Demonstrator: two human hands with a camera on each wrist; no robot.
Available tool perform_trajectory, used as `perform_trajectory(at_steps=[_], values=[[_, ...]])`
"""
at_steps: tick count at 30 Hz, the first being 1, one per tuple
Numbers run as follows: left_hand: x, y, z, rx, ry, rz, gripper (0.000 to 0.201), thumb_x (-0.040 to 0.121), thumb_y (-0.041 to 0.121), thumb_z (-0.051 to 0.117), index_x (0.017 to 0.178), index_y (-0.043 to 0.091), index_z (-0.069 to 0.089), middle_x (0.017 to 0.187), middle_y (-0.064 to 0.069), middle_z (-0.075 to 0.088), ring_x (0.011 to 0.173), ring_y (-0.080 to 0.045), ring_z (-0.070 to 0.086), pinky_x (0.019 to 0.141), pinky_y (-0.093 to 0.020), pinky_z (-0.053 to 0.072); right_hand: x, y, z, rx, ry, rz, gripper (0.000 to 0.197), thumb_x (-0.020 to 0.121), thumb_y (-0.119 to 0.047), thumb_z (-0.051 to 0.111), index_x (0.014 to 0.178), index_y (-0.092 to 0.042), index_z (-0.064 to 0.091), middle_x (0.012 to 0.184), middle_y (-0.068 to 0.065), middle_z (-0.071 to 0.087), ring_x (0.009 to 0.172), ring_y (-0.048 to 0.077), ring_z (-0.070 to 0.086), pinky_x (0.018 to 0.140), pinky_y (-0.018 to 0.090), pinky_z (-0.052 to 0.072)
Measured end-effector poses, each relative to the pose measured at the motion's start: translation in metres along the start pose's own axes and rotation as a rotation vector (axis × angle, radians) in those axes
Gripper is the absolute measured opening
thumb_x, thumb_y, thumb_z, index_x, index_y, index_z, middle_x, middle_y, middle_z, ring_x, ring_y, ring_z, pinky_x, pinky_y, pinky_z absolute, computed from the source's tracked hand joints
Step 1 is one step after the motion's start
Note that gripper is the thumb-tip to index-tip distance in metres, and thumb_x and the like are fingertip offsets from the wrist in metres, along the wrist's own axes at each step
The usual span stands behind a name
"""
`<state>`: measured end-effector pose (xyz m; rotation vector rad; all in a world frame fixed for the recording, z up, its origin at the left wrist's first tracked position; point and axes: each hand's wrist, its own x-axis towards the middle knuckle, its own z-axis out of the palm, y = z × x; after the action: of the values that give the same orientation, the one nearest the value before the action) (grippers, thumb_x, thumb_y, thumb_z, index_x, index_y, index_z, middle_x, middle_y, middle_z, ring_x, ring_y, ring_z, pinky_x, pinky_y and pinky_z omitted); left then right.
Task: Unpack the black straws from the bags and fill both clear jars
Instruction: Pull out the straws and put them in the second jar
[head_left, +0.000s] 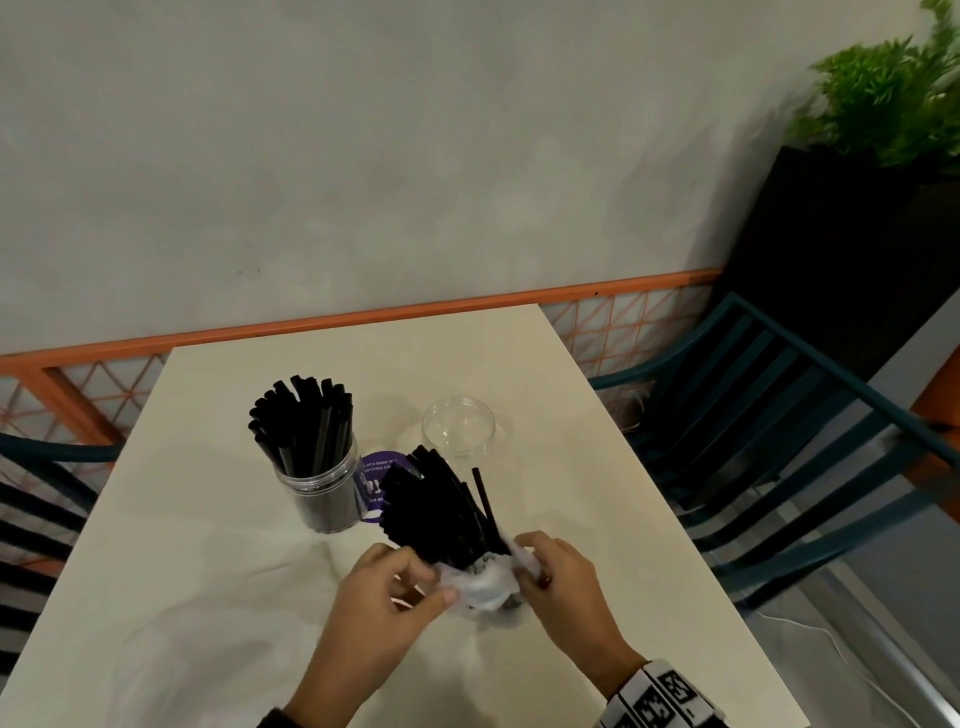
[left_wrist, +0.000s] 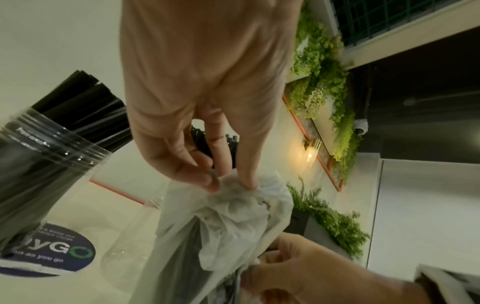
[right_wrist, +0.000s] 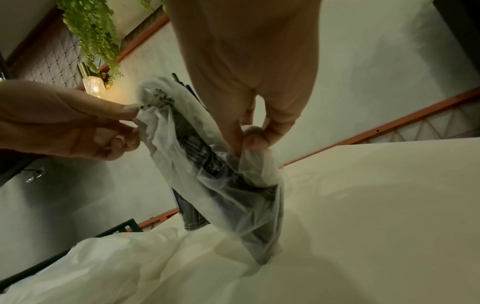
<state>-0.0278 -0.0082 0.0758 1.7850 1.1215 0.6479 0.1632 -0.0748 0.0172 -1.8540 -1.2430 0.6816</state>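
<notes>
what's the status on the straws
Left hand and right hand both pinch the plastic bag. Black straws half out. Empty jar unobstructed.

round purple sticker (left_wrist: 55, 254) on table reading "yGO", "as you go"

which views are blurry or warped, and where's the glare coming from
Head view: soft, dim, table edges bowed by the wide lens. Left wrist view: left hand smeared, wall lamp flaring warm. Right wrist view: right hand out of focus, the plastic bag hazy.
</notes>
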Motion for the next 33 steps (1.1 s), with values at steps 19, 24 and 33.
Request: perform_trajectory(at_steps=[19,24,33], values=[[-0.003,-0.004,0.034,0.234,-0.094,0.390,0.016,0.076,0.040,0.050,0.079,0.025,0.056,0.088,0.018,0.042,0.070,0.009,0.045,0.065,-0.007,0.036,0.005,-0.002,-0.029,0.479,-0.325,0.191,0.054,0.066,-0.036,0.069,0.117,-0.021,0.059,0.113,0.009,0.065,0.101,0.018,0.063,0.089,0.036,0.055],[-0.004,0.026,0.019,0.288,0.307,0.506,0.062,0.065,0.054,0.065,0.122,0.040,0.046,0.121,0.006,0.037,0.107,-0.001,0.035,0.093,-0.013,0.030,0.003,0.009,-0.027,0.337,-0.321,0.142,0.022,0.080,-0.034,0.066,0.101,-0.039,0.064,0.113,-0.001,0.064,0.108,0.017,0.059,0.096,0.044,0.050],[0.031,0.046,0.039,0.444,0.195,0.463,0.065,0.074,0.066,0.053,0.129,0.032,0.046,0.141,0.001,0.045,0.133,-0.022,0.036,0.106,-0.034,0.034,0.000,0.023,-0.021,0.136,-0.183,-0.018,0.033,0.085,-0.017,0.062,0.095,-0.048,0.061,0.093,-0.025,0.064,0.089,0.009,0.060,0.081,0.035,0.053]])
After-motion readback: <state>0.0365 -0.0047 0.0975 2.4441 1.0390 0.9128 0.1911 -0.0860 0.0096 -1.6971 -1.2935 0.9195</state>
